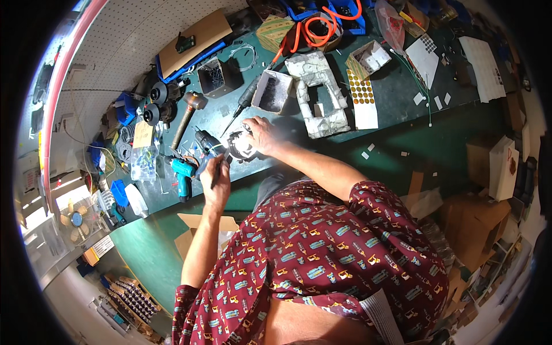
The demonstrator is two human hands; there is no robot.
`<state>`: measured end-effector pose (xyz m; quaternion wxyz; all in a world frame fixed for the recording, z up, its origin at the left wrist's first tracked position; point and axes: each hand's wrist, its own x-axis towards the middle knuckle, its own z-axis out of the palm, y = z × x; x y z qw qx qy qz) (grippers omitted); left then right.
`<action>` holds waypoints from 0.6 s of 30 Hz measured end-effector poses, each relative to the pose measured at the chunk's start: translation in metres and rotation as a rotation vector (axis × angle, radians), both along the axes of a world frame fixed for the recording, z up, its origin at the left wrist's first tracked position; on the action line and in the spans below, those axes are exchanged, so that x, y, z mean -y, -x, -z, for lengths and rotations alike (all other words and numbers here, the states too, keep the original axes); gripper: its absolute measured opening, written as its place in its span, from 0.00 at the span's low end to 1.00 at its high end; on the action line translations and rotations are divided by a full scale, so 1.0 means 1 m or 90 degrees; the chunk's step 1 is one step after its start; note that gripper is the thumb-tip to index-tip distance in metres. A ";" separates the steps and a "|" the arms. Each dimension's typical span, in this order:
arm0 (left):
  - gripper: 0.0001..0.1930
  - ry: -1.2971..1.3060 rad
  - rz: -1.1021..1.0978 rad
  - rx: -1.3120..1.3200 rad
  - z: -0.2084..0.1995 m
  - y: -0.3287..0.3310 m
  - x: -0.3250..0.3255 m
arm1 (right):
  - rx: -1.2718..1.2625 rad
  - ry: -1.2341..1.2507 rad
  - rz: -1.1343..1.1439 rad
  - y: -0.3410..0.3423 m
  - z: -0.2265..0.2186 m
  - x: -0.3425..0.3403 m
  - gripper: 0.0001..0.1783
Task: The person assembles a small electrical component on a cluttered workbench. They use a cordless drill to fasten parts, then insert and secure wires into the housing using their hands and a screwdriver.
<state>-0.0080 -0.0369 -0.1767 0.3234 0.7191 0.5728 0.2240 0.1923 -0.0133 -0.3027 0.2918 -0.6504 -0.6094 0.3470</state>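
Note:
On the near edge of the bench lies a round, ring-shaped metal part (239, 146) with a dark, notched rim, under bright glare. My right hand (262, 135) reaches over its right side, fingers curled and pressed together at its upper edge. My left hand (216, 179) is closed around a dark, slim thing (217, 172), perhaps a tool handle; its kind is not clear. Just beyond that hand lies a black cylindrical piece (208, 141). Beside it on the left rests a teal power drill (183, 172). A black electric screwdriver (247, 96) points toward the ring from behind.
A hammer (186, 118) lies left of the ring. Behind stand an open box of small parts (271, 92) and a darker parts box (216, 78). A taped foam frame (315, 95), a sheet of round gold stickers (362, 99) and a coiled orange hose (313, 33) are farther right.

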 end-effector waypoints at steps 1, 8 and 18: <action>0.09 0.039 0.007 -0.031 -0.003 0.002 -0.010 | 0.001 -0.001 -0.002 0.000 -0.004 0.000 0.26; 0.10 0.073 0.158 -0.127 -0.011 -0.012 -0.082 | -0.001 -0.022 0.000 -0.004 -0.011 0.004 0.25; 0.10 0.164 0.193 -0.189 -0.006 -0.014 -0.106 | -0.002 -0.024 -0.018 0.001 -0.019 0.010 0.24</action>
